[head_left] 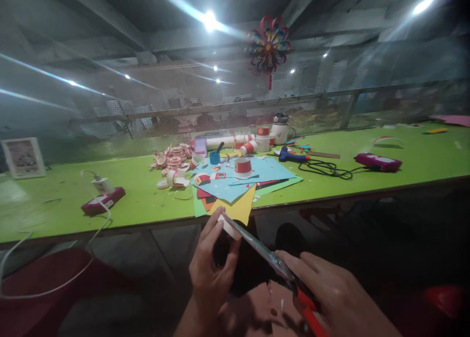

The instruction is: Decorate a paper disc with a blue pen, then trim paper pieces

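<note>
My left hand (212, 266) pinches a small white and red paper piece (228, 227) below the table's front edge. My right hand (332, 295) grips red-handled scissors (270, 261), and the long blades reach up-left to the paper piece. On the green table (147, 200) ahead lie coloured paper sheets (242, 182), blue on top with yellow, green and red beneath. A red and white paper cup (243, 167) stands upside down on them.
A heap of cut cup pieces (172, 160) lies left of the sheets. More cups (257, 141), a white jug (280, 128) and a blue glue gun (292, 156) with black cord stand behind. Magenta boxes (103, 201) (378, 161) sit left and right. A paper pinwheel (268, 45) hangs above.
</note>
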{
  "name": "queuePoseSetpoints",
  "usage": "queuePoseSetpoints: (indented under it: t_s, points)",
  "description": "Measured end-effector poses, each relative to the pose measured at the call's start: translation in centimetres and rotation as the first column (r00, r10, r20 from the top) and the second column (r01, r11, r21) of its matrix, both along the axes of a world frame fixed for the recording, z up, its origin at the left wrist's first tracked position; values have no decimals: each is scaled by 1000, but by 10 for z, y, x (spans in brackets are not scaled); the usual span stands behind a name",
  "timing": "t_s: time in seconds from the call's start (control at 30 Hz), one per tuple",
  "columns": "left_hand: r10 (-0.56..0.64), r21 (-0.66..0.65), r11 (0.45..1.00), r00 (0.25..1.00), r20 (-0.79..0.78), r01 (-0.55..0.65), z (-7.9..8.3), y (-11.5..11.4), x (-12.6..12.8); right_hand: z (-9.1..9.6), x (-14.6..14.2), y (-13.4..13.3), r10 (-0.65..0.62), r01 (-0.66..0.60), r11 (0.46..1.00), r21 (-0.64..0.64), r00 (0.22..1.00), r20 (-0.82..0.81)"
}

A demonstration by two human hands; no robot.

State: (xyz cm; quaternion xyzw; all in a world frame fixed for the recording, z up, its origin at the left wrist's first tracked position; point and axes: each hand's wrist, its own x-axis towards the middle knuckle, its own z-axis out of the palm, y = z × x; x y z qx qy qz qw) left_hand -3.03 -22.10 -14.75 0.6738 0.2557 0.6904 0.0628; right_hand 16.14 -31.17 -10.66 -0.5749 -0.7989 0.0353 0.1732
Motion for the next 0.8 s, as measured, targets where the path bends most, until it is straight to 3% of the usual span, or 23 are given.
queuePoseSetpoints:
  t_s: [0.8]
  points:
    - [85,49,995,994,-74,-81,6,-2,-2,1,5,-1,-7,6,1000,-17,1000,-2]
